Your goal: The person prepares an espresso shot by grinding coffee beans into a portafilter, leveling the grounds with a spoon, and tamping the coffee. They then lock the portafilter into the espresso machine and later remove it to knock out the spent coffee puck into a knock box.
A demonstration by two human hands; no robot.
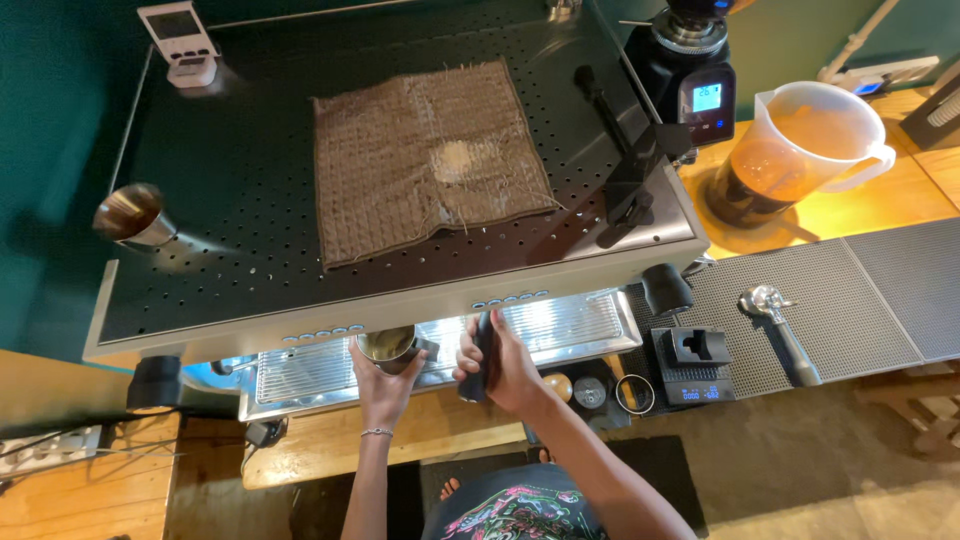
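Observation:
I stand in front of a large espresso machine and look down on its dark perforated top. My left hand holds a small steel cup just under the machine's front edge, over the drip tray. My right hand grips a black portafilter handle that points out from under the machine, right beside the cup. A thin bracelet sits on my left wrist.
A brown woven cloth lies on the machine's top, with a white timer at the back left and a steel pitcher at the left edge. To the right stand a grinder, a plastic jug, a small scale and a spare portafilter on a rubber mat.

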